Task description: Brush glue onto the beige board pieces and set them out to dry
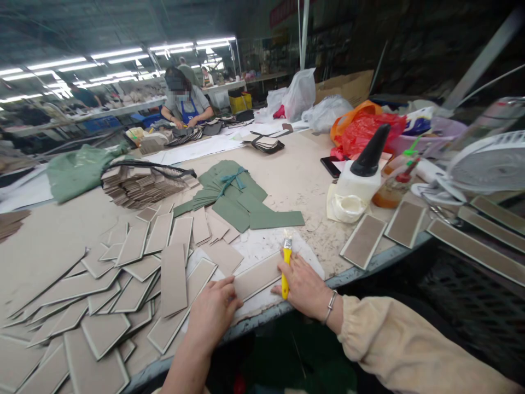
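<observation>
My right hand (pixel 301 284) is closed around a yellow-handled brush (pixel 286 268), its pale bristles pointing away from me. Its fingers also rest at the right end of a beige strip with light edges (pixel 258 275), which lies on a white sheet (pixel 303 246) near the table edge. At the strip's left end is my left hand (pixel 215 309), its fingers bent together against the strip. Just left lie a loose beige piece (pixel 173 280) and a large pile of light-edged pieces (pixel 102 331). Green pieces (pixel 276 219) are beyond the strip.
A white bottle with a black cone (pixel 358 183) stands at right, by a phone (pixel 330 167) and a white fan (pixel 488 161). Edged strips (pixel 363 241) overhang the right table edge. A bundled stack (pixel 139 183) sits at left. Across the table, a person (pixel 186 104) handles dark pieces.
</observation>
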`<state>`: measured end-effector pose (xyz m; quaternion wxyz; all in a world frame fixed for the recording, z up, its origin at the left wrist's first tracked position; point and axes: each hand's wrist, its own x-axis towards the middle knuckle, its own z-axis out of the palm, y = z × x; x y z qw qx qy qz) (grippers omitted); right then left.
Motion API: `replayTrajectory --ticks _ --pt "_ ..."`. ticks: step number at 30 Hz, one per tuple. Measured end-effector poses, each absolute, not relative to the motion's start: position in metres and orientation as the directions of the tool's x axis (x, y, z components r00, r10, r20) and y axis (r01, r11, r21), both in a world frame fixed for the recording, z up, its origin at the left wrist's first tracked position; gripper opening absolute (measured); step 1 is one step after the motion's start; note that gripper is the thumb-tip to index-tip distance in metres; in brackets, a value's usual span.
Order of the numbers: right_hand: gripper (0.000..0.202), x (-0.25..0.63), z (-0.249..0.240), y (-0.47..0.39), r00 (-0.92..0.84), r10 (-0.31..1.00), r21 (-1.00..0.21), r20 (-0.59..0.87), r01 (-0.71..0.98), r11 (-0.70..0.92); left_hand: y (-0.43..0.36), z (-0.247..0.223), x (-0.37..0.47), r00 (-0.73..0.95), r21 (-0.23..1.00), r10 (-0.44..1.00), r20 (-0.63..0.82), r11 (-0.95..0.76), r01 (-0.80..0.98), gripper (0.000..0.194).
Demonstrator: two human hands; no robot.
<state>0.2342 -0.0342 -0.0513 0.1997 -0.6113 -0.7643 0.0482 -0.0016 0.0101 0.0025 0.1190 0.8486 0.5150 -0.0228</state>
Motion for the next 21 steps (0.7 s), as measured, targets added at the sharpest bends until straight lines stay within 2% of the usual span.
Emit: replayTrajectory --ticks 4,7,12,15,18,21 --pt "0.033 0.242 -0.051 -0.036 -0.16 0.955 -0.321 0.248 0.917 0.237 0.013 0.0 -0.006 0.464 0.226 0.872 -0.156 -0.425 0.876 0.008" --pt "0.031 0.241 -0.05 -0.037 -0.149 0.96 -0.32 0.235 0.921 0.221 0.013 0.001 -0.009 0.478 0.24 0.87 -0.121 -0.442 0.864 0.014" --pt "0.03 0.238 -0.047 -0.036 -0.151 0.967 -0.302 0.206 0.93 0.21 -0.001 -0.002 0.009 0.545 0.136 0.837 -0.043 -0.535 0.834 0.053" --pt "0.03 0.238 -0.046 -0.036 -0.158 0.967 -0.273 0.198 0.939 0.21 -0.016 -0.012 0.031 0.649 0.129 0.757 -0.074 -0.638 0.759 0.07" --pt "0.031 0.239 -0.046 -0.036 -0.176 0.966 -0.228 0.19 0.949 0.218 -0.023 -0.022 0.043 0.675 0.125 0.73 -0.11 -0.664 0.738 0.078" --pt "0.032 0.24 -0.046 -0.035 -0.192 0.963 -0.201 0.191 0.952 0.23 -0.022 -0.024 0.039 0.645 0.088 0.753 -0.13 -0.639 0.764 0.077"
